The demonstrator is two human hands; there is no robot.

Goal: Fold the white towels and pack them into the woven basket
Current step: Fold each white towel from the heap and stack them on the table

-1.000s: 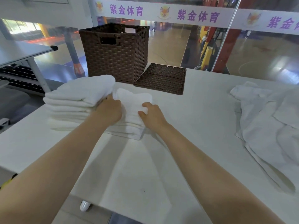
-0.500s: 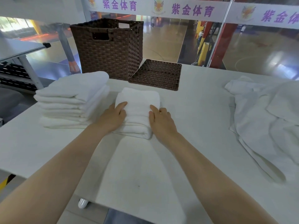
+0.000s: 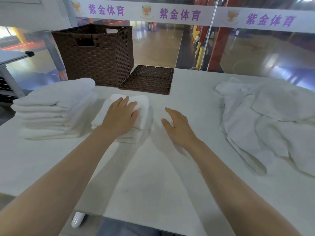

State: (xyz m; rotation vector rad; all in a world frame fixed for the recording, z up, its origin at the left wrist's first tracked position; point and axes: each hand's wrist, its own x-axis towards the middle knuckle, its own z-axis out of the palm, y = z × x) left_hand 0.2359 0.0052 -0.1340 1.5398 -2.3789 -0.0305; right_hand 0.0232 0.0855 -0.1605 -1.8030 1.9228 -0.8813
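Fingers: left hand (image 3: 121, 114) flat, pressing folded towel (image 3: 143, 103); right hand (image 3: 177, 126) spread, holding nothing.
Next towels: unfolded heap (image 3: 265, 123) lies rightward, nearer right hand.

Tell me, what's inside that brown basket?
Only the basket's dark inner walls near the rim show. Its near wall hides the bottom, so I can't tell whether towels are inside. Its lid lies beside it on the table.
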